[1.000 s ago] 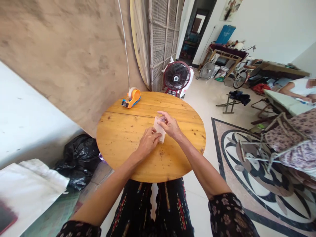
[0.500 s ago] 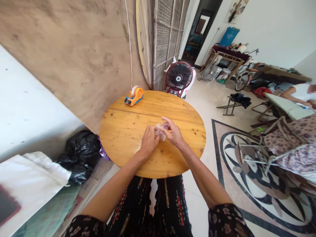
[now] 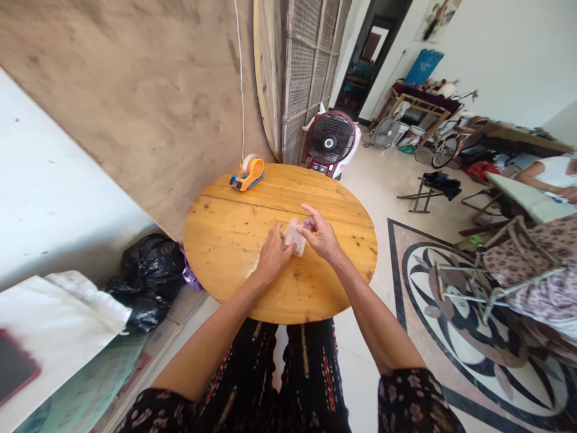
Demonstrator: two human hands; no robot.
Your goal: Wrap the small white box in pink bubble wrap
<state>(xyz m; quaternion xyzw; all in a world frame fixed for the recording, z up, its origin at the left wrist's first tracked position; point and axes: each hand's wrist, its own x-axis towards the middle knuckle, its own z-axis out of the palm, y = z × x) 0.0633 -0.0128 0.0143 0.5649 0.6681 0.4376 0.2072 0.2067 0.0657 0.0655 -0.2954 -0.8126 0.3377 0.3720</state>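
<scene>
Over the middle of the round wooden table [image 3: 225, 252], a small whitish, translucent packet [image 3: 295, 236] sits between my hands; it looks like thin plastic, but its exact kind is unclear. My left hand [image 3: 274, 252] grips its left side, thumb along the lower edge. On the upper right, my right hand [image 3: 321, 236] pinches it between thumb and bent fingers, the index finger raised. An orange and blue tape dispenser [image 3: 249, 174] with a roll of tape stands near the table's far left edge.
A dark red fan [image 3: 330, 141] stands just behind the table. Black plastic bags [image 3: 151, 270] lie on the left by the wall. To the right are a folding stool [image 3: 426, 192], a cloth-draped chair [image 3: 518, 258] and another person [image 3: 547, 174] seated at a pale table.
The packet, crumpled and mostly covered before, now shows a flatter, wider face. My fingers have moved apart a little, with the right index finger lifted. The camera view has shifted slightly.
</scene>
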